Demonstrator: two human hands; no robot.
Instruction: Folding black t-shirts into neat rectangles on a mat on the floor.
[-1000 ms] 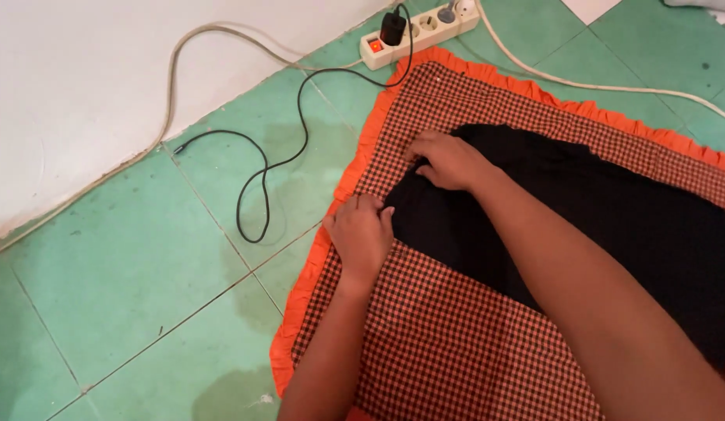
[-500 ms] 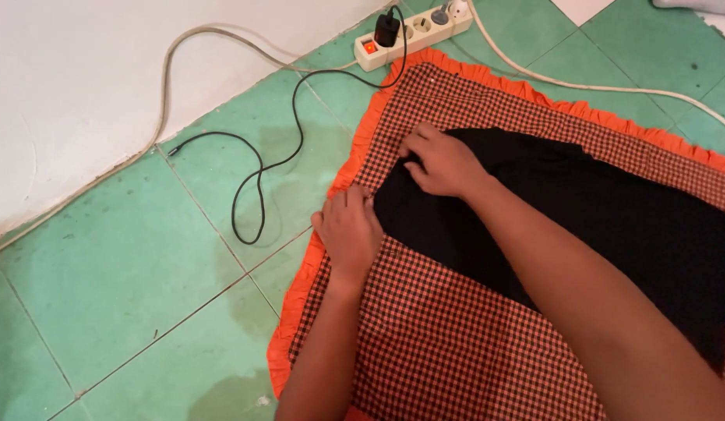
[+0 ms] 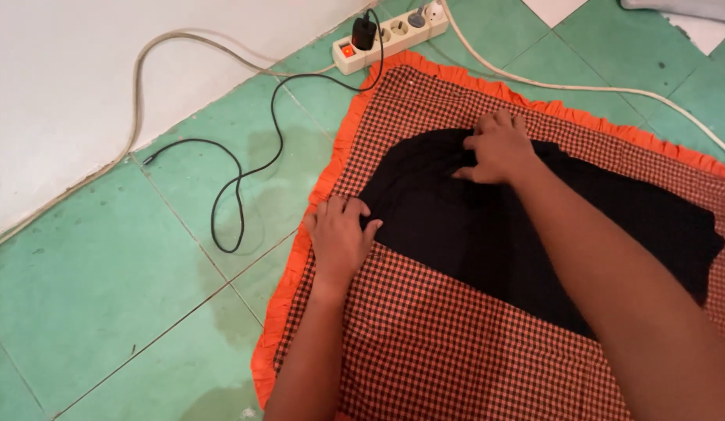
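The left hand (image 3: 340,238) lies palm down with fingers bent, its fingertips pressing the near edge of a black garment (image 3: 487,226), while the right hand (image 3: 499,146) sits farther away on the same cloth's upper edge, fingers curled and pinching a small fold of the fabric. Neither hand lifts the cloth; both bear down on it, which seems meant to keep it flat and taut between them. The black garment is spread under and between the hands and runs off to the right, lying on a red-and-black checked mat (image 3: 456,351) with an orange ruffled border (image 3: 288,292), likely serving as a padded surface over the green tiled floor (image 3: 105,296). Beyond the right hand, a white power strip (image 3: 389,35) rests by the wall, with a black charger (image 3: 364,33) plugged in; its thin black cable (image 3: 238,187) loops over the tiles to the left of the left hand. A thicker pale cord (image 3: 580,87) trails away past the mat's far edge.
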